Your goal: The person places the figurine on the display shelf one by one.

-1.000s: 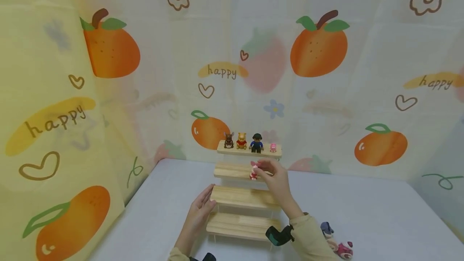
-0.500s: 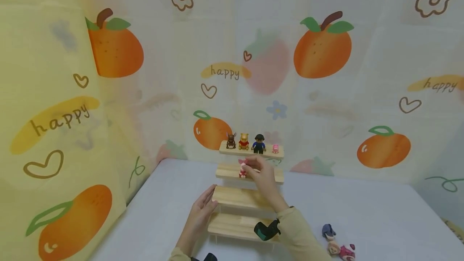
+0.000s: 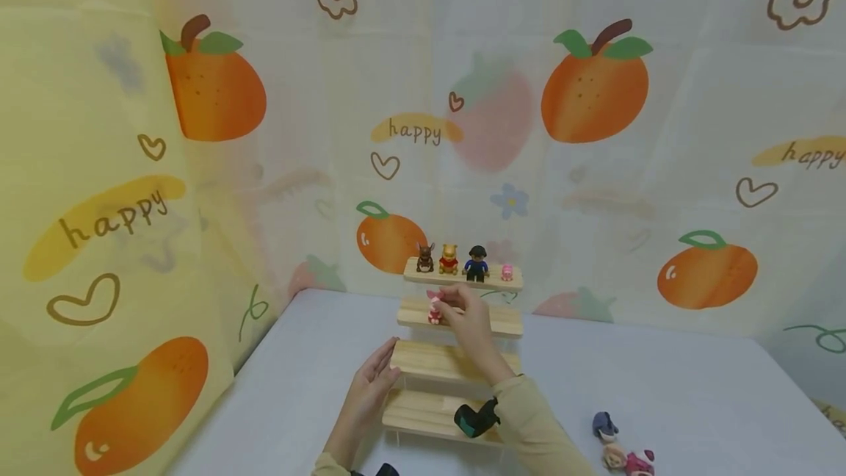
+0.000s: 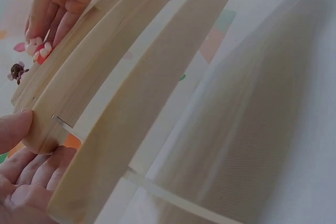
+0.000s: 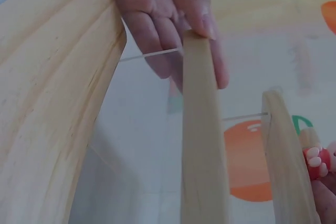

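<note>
My right hand pinches a Piglet figurine, pink-eared with a red body, between thumb and fingertips. It stands upright at the left part of the second shelf from the top. In the left wrist view the figurine shows its front, close over that board. My left hand grips the left end of the third board of the four-step wooden display rack. Its thumb lies at the board's edge, with the fingers curled beneath. The right wrist view shows this grip from the other side.
Along the top shelf stand a brown big-eared figurine, a Winnie the Pooh figurine, a black-capped figure in blue and a small pink figurine. Several figurines lie on the table at right. A fruit-print cloth hangs behind.
My right hand has moved left along the second shelf with the Piglet figurine, from its middle toward its left end. The left hand keeps its grip on the rack. The view shifts slightly.
</note>
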Demonstrator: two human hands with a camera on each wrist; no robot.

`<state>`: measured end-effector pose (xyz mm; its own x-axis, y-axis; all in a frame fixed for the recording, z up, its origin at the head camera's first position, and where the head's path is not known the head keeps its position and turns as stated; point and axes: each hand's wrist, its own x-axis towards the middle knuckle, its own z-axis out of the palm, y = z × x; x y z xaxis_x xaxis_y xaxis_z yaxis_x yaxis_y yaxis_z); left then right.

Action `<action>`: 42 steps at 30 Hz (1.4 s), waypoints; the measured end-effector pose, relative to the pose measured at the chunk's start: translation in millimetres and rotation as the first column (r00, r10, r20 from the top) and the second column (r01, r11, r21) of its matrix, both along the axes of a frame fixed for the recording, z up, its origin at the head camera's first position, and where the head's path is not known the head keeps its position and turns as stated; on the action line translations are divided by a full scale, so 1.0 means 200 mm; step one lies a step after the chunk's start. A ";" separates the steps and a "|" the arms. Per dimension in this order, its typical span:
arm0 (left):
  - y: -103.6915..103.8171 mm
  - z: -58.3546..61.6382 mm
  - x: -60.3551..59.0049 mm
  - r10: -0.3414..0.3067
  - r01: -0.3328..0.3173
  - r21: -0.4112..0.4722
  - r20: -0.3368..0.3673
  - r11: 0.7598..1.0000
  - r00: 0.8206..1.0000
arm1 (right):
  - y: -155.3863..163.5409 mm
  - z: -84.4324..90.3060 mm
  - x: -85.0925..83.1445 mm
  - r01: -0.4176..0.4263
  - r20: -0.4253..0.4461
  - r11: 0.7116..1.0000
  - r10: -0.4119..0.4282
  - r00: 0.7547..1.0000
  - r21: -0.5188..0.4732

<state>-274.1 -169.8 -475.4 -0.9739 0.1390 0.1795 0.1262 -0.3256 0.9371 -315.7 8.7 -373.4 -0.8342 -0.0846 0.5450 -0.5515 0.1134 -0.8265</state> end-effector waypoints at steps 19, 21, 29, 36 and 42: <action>0.01 0.00 0.00 -0.005 0.005 -0.003 -0.005 1.000 1.000 | -0.08 0.01 -0.01 -0.040 -0.014 0.999 0.039 0.999 -0.021; 0.01 0.00 0.00 -0.005 0.005 -0.005 -0.003 1.000 1.000 | -0.08 -0.03 -0.04 -0.039 -0.004 0.999 0.039 0.999 -0.024; 0.02 -0.01 0.00 -0.011 0.011 0.000 -0.008 1.000 1.000 | -0.07 -0.12 -0.11 -0.046 0.040 0.999 0.047 0.998 -0.005; 0.01 0.00 0.01 -0.003 0.003 -0.004 0.002 1.000 1.000 | -0.07 -0.12 -0.11 -0.045 0.057 0.998 0.043 0.997 0.039; 0.01 0.01 0.00 -0.002 0.002 -0.013 0.000 1.000 1.000 | -0.07 -0.10 -0.11 -0.092 0.080 0.996 0.091 0.993 0.011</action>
